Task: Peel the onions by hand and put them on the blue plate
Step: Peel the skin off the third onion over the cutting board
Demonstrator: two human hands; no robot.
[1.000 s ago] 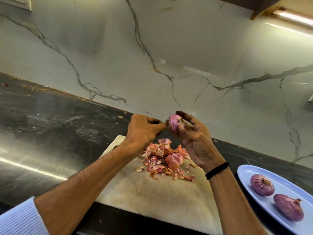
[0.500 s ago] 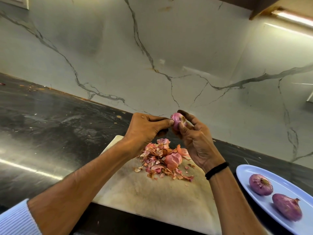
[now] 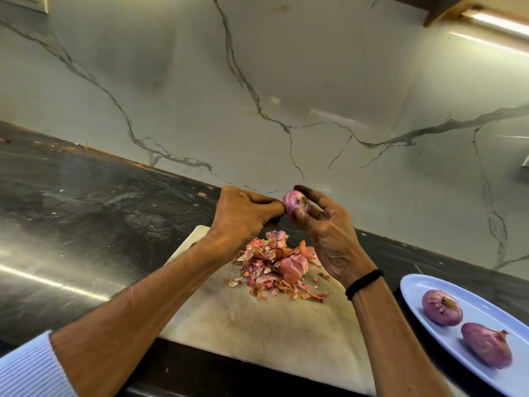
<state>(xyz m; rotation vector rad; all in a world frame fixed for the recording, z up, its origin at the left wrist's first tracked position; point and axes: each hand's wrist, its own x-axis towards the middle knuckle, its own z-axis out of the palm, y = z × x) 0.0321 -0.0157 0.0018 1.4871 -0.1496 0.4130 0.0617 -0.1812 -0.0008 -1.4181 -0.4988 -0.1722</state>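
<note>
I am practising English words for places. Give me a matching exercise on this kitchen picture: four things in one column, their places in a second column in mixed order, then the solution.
Things
1. raised onion
2. pile of peels
3. two onions
4. black band

Places
A. on the blue plate
B. round the right wrist
C. in the right hand, pinched by the left hand
D. on the cutting board

Pairs: 1-C, 2-D, 3-A, 4-B
</note>
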